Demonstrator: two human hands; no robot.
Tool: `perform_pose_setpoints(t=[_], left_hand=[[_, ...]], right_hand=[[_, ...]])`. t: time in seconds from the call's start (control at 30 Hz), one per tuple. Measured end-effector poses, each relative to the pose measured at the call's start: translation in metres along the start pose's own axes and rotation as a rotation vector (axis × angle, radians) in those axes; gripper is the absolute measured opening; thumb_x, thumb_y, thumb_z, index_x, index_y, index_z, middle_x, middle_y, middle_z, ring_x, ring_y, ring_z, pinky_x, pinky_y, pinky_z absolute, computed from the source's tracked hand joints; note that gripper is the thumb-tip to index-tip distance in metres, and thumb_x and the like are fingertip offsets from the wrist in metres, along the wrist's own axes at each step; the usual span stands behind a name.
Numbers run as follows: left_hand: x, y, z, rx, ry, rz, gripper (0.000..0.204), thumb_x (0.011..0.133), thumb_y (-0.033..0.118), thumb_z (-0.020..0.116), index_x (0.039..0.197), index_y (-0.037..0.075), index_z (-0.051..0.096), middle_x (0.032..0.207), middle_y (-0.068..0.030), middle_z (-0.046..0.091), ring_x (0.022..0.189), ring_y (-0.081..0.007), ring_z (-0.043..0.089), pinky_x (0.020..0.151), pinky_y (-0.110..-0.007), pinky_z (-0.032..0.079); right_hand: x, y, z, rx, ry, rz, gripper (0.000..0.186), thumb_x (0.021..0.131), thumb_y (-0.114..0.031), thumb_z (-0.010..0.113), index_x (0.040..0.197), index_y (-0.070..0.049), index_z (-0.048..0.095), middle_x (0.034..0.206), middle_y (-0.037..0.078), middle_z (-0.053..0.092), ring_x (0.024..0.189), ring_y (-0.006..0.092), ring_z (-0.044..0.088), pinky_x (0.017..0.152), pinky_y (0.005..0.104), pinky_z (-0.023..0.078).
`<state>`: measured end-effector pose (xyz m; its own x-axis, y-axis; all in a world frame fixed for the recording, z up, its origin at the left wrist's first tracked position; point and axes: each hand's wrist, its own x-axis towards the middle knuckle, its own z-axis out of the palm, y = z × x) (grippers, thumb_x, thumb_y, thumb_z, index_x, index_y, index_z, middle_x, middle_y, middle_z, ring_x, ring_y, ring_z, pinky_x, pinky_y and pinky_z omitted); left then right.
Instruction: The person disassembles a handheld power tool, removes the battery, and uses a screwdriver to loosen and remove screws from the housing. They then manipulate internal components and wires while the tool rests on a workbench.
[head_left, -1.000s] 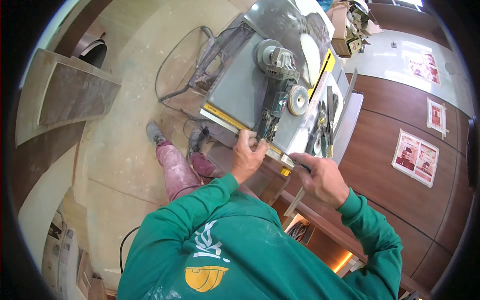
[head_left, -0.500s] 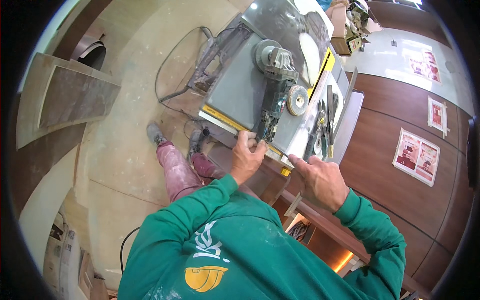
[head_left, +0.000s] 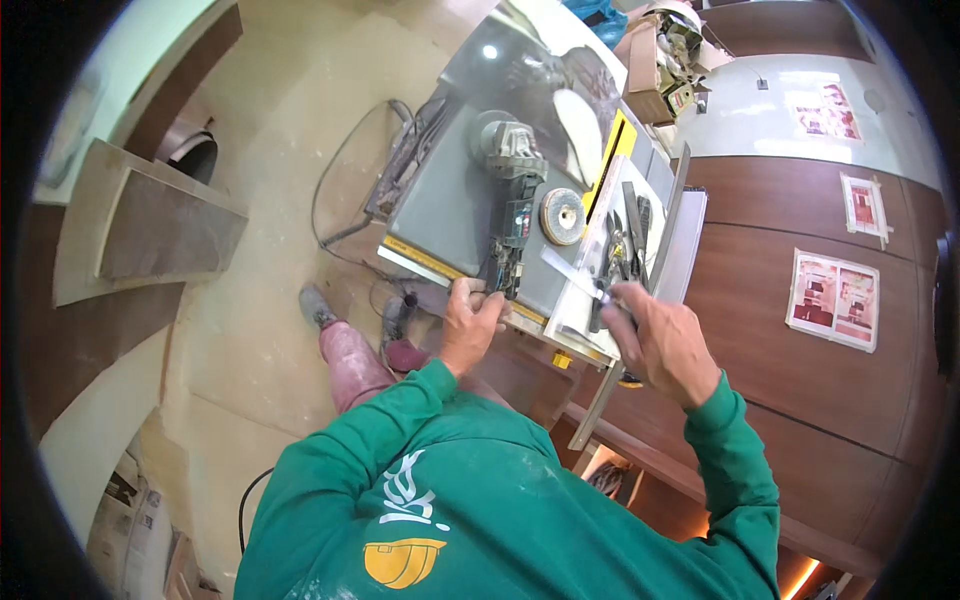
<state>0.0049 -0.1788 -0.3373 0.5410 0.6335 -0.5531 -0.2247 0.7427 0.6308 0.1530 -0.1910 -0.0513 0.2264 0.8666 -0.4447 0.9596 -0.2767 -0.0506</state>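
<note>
I see my left hand [head_left: 470, 325] gripping the angle grinder [head_left: 510, 215] handle on the grey desk [head_left: 440, 200]; my right hand [head_left: 660, 340] touches a metal ruler [head_left: 575, 280].

A grey, flat-topped worktop [head_left: 450, 205] with a yellow strip along its near edge carries the tools. On it lies a dark angle grinder [head_left: 512, 210] with its grey motor head at the far end and its handle pointing to the near edge. Just beside it, to the right, lies a round grey grinding disc [head_left: 562, 216]. Further right, a long yellow-and-black spirit level [head_left: 610, 165] lies along the surface, next to several dark hand tools [head_left: 625, 250]. The worktop stands on a pale, dusty floor [head_left: 270, 230].
</note>
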Motion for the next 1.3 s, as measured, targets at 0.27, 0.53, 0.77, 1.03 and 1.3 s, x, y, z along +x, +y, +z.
perform_pose_setpoints(t=[0.27,0.53,0.77,1.03,1.3], left_hand=[[-0.022,0.029,0.014,0.066,-0.074,-0.041,0.037,0.107,0.027,0.064,0.129,0.0,0.051,0.117,-0.0145,0.074,0.096,-0.0236,0.077,0.075,-0.038,0.065],[-0.065,0.091,0.038,0.145,-0.124,-0.016,0.032,0.11,0.032,0.062,0.127,0.006,0.057,0.127,-0.0142,0.075,0.102,-0.026,0.078,0.083,-0.039,0.065],[-0.058,0.092,0.047,0.048,-0.167,0.034,0.038,0.114,0.033,0.051,0.133,0.004,0.066,0.127,-0.011,0.078,0.103,-0.0221,0.077,0.082,-0.037,0.064],[-0.05,0.099,0.062,-0.01,-0.265,0.013,0.041,0.113,0.03,0.049,0.132,0.0,0.068,0.118,-0.0136,0.079,0.096,-0.0227,0.078,0.068,-0.033,0.058],[-0.066,0.097,0.075,-0.006,-0.235,0.124,0.037,0.11,0.025,0.055,0.138,0.001,0.063,0.125,-0.011,0.077,0.108,-0.0202,0.077,0.077,-0.033,0.059]], right_hand=[[0.048,0.091,0.197,0.266,0.543,0.106,0.025,0.108,-0.03,0.065,0.109,-0.006,0.059,0.081,0.023,0.074,0.075,0.0457,0.074,0.068,0.0569,0.057],[0.084,0.061,0.228,0.343,0.537,0.059,0.036,0.097,-0.031,0.078,0.112,-0.002,0.061,0.106,0.022,0.067,0.093,0.0438,0.072,0.081,0.0536,0.06],[0.062,0.064,0.197,0.633,0.628,-0.074,0.04,0.103,-0.032,0.071,0.125,0.001,0.065,0.11,0.021,0.069,0.09,0.039,0.073,0.084,0.0484,0.06],[0.102,0.051,0.178,2.218,-0.215,-0.291,0.054,0.117,-0.052,0.045,0.136,-0.005,0.062,0.106,0.009,0.072,0.087,0.0213,0.073,0.081,0.0386,0.061],[0.121,0.026,0.139,2.44,-0.208,-0.208,0.061,0.104,-0.058,0.067,0.132,-0.004,0.061,0.102,0.017,0.075,0.075,0.0245,0.075,0.064,0.0382,0.067]])
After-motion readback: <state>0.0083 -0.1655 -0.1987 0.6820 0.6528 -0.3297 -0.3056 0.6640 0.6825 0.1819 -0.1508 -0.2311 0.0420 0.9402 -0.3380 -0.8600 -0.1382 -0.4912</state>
